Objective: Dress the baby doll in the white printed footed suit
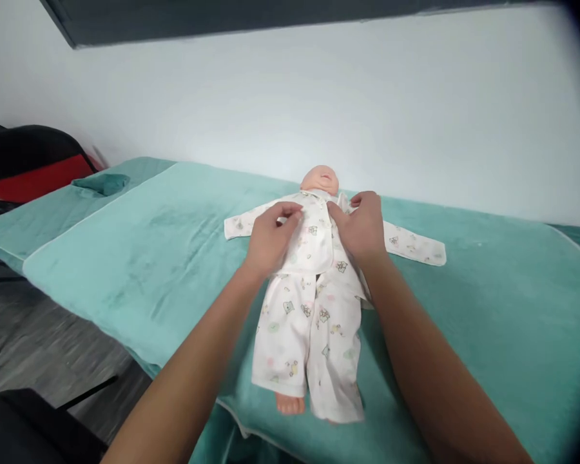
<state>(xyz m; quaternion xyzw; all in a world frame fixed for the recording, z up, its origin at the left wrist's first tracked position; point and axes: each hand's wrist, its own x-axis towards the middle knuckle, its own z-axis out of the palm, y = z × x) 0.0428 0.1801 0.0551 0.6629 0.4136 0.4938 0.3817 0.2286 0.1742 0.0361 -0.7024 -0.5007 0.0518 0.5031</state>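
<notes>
doll (pixel 290 322) face-up, head (pixel 319 179) at 12 o'clock; left hand (pixel 362 229) half-open, thumb (pixel 337 214) on shirt (pixel 314 241); right hand (pixel 273 238) loosely curled at shirt's 10 o'clock, can't tell if pinching

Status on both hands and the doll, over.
Left hand at shirt front, fingers curled. Right hand at its other side. Doll face-up, dressed. Nothing blocking the front.

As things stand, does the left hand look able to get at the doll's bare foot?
Probably yes: the left hand is over the shirt, and the foot pokes out below the trouser leg, with nothing on top.
</notes>
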